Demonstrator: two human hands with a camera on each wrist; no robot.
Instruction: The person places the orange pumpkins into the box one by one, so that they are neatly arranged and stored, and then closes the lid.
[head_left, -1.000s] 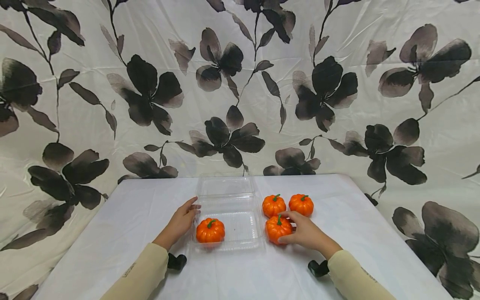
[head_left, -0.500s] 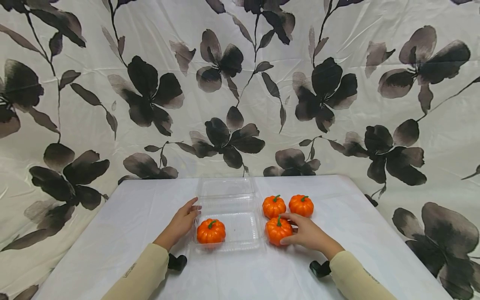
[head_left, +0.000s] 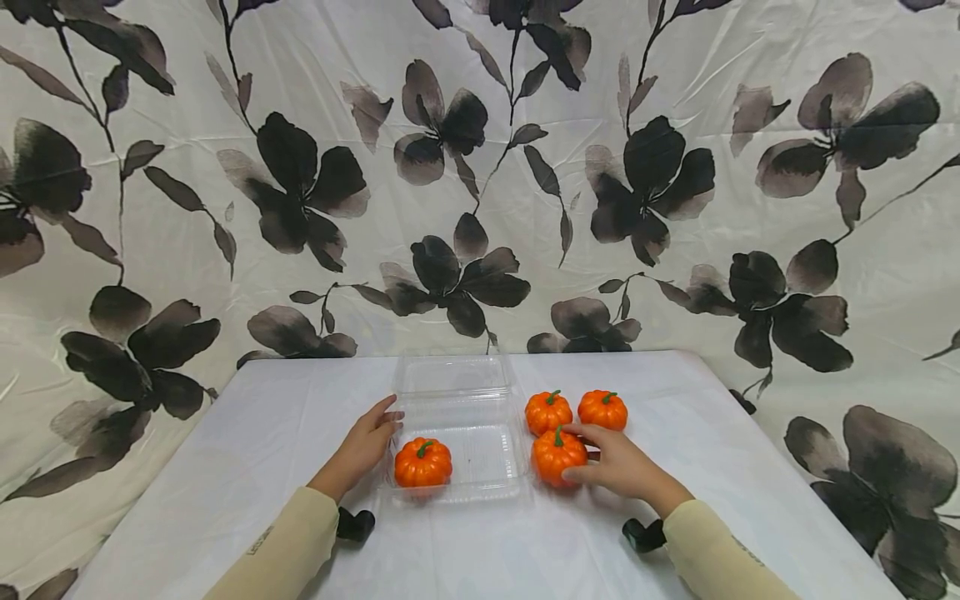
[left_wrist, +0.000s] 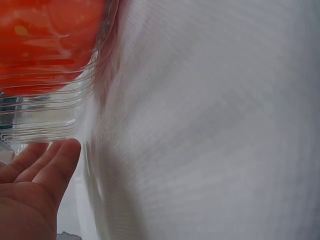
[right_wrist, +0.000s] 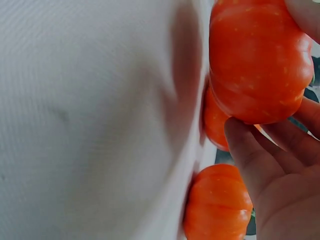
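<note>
An orange toy pumpkin [head_left: 558,458] with a green stem is held by my right hand [head_left: 618,462], thumb on its near side and fingers on its far side. In the right wrist view, this pumpkin [right_wrist: 260,65] fills the space between thumb and fingers. My left hand [head_left: 366,442] lies at the left side of a clear plastic clamshell container [head_left: 480,454], its lid folded back. The left fingertips [left_wrist: 70,147] reach the ribbed wall with fingers nearly straight. Inside the container's front left corner sits another pumpkin [head_left: 423,463].
Two more pumpkins, one at the left [head_left: 548,412] and one at the right [head_left: 603,409], stand behind the held one. A white cloth covers the table [head_left: 465,550]. Behind it hangs a floral curtain [head_left: 555,275].
The held pumpkin has shifted very slightly up and right with my right hand. My left hand and the container stay about where they were.
</note>
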